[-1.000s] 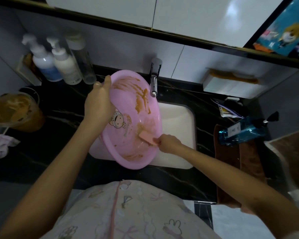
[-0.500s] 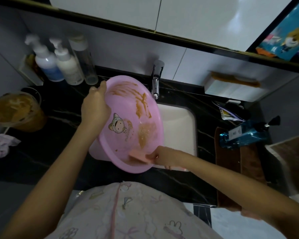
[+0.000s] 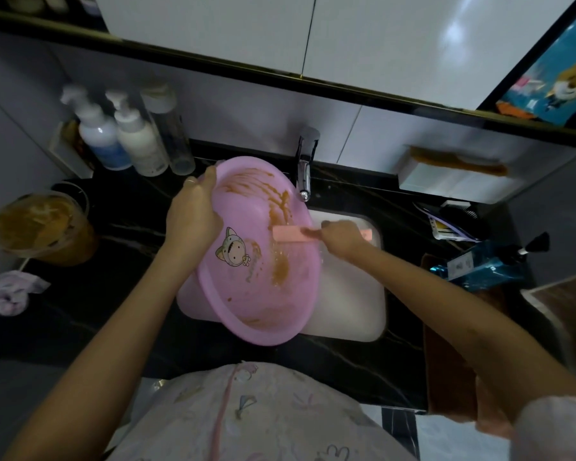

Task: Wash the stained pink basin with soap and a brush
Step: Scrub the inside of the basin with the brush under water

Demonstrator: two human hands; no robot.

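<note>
A round pink basin [image 3: 243,294] with a cartoon figure on its bottom is tilted over the white sink [image 3: 353,294]. Brown stains streak its upper inner wall and right side. My left hand [image 3: 193,214] grips the basin's upper left rim. My right hand [image 3: 338,237] holds a pink brush [image 3: 288,234] by its handle, with the brush head lying against the inner right wall beside the stains. The brush is blurred.
A chrome tap [image 3: 305,174] stands just behind the basin. Three bottles [image 3: 133,138] line the back left. A cup of brown paste [image 3: 44,227] and a crumpled cloth [image 3: 12,291] sit on the dark counter at left. At right lies a blue bottle [image 3: 479,264].
My right hand has moved the brush from the basin's lower inner wall up to the right side near the stains. The left hand kept its hold on the rim.
</note>
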